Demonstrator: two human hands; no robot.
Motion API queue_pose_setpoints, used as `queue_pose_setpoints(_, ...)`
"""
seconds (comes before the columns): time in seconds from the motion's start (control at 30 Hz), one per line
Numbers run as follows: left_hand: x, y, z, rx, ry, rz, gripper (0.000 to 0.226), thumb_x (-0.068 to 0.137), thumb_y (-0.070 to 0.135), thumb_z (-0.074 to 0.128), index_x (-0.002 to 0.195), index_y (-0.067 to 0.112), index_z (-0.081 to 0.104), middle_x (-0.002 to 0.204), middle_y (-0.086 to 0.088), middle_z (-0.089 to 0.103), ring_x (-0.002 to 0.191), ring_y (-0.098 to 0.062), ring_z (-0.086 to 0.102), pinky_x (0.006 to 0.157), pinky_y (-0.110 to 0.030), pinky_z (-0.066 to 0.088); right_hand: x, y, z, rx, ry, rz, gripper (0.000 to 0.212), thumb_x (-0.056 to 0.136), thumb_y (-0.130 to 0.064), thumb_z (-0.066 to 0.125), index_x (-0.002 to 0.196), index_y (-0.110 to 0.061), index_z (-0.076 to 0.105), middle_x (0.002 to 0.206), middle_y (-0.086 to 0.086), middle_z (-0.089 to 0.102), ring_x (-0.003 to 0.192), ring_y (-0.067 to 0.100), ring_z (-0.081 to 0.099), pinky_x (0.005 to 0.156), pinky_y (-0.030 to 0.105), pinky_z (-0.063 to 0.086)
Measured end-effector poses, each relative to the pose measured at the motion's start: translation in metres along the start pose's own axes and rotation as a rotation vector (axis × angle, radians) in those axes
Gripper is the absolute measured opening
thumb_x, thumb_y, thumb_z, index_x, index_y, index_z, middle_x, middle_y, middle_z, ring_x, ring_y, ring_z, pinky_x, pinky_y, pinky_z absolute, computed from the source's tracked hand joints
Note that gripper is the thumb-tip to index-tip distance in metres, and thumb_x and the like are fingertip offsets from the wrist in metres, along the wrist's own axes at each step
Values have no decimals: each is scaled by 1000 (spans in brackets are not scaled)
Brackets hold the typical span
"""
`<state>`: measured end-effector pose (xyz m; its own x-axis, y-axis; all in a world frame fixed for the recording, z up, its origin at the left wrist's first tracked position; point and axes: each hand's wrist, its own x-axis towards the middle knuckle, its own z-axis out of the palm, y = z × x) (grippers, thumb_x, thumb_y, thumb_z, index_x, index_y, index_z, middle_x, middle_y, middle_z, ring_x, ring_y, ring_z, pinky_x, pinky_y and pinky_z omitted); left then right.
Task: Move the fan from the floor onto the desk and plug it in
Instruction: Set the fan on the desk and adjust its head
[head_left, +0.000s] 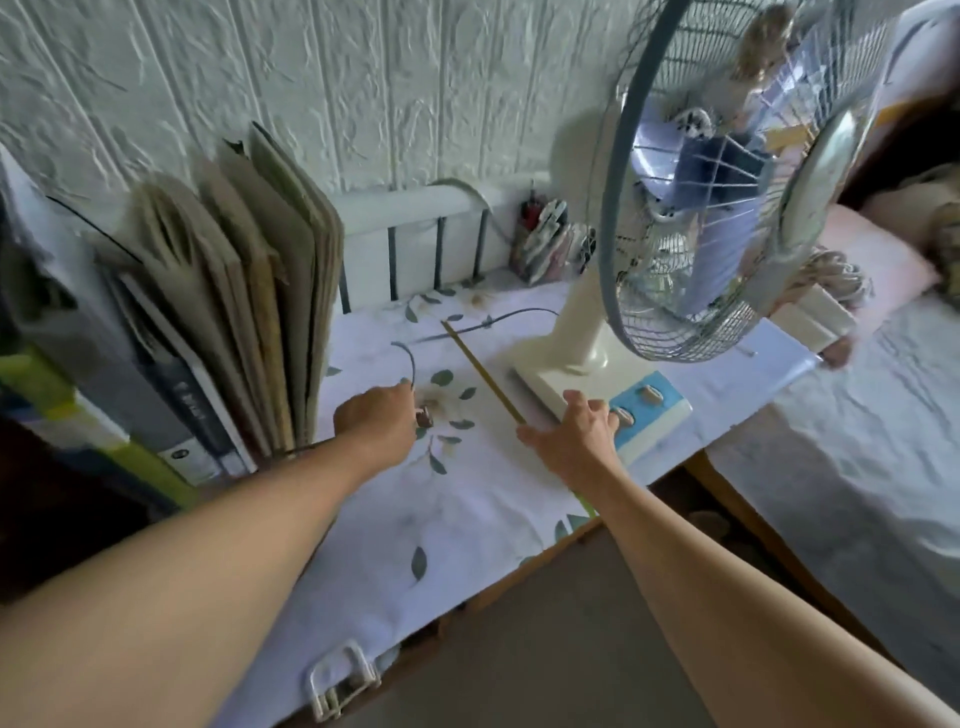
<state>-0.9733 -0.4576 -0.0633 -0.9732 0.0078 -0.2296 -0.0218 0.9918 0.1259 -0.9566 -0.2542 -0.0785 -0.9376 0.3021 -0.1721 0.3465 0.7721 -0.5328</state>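
The cloth-covered surface carries the fan, its cord, a thin stick and upright folders.

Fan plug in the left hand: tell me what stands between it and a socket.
No socket shows in this view, so I cannot tell. The left hand holds the plug over the desk, beside the fan, cord trailing back.
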Motion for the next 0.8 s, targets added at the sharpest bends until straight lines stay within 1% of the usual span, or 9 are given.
queue_pose_setpoints(0.1,4,-3,12,-114,-78,-7,26,90,15,45,113,8,52,119,-16,59,109,-35,55,83,-39,45,2,1,6,-9,1,16,75,74,-49,66,133,-14,37,128,12,39,123,31,30,99,43,35)
queue_pose_setpoints(0.2,9,-2,16,-229,-66,-35,23,88,16,45,107,11,56,110,-14,65,103,-33,59,82,-40,48,7,2,10,-14,4,12,75,74,-49,66,133,-14,37,128,11,38,122,29,31,97,42,36)
queue_pose_setpoints(0.27,12,-3,18,-265,-72,-55,20,87,15,47,103,13,58,105,-12,68,100,-31,60,82,-39,50,10,3,11,-12,0,9,75,74,-49,67,134,-15,36,129,10,38,121,28,31,97,41,36)
queue_pose_setpoints(0.33,15,-3,20,-268,-67,-72,21,87,16,48,106,12,56,108,-12,65,100,-30,59,80,-38,48,12,5,11,-7,2,5,76,74,-48,67,135,-15,35,129,9,38,121,27,31,97,41,36)
queue_pose_setpoints(0.4,16,-3,20,-281,-40,-99,31,88,22,51,116,10,47,118,-15,58,107,-33,56,82,-40,47,13,6,11,-16,0,-1,77,74,-48,67,135,-15,35,129,9,38,121,27,31,97,41,37)
queue_pose_setpoints(0.5,15,-1,18,-284,59,-139,59,83,30,62,127,4,32,129,-20,46,117,-38,49,90,-46,44,14,5,11,-28,-10,-4,77,74,-47,68,135,-15,35,128,10,38,120,27,31,95,42,38)
queue_pose_setpoints(0.6,16,-1,10,-251,166,-151,85,78,38,67,140,7,18,140,-19,32,127,-37,37,99,-47,38,15,-2,10,-17,-17,-6,76,74,-43,68,136,-14,34,130,10,38,121,27,31,96,42,37)
queue_pose_setpoints(0.67,20,-1,4,-233,183,-105,88,78,40,66,143,10,14,145,-18,24,132,-36,30,102,-47,35,15,-7,11,-14,-10,-3,75,74,-36,69,137,-14,33,131,11,38,122,28,30,97,41,37)
queue_pose_setpoints(0.8,35,8,-6,-249,145,18,83,81,42,62,144,13,16,150,-15,18,136,-34,23,106,-46,32,16,-9,14,-39,60,28,74,71,-29,70,135,-13,35,132,11,37,122,29,28,98,41,36)
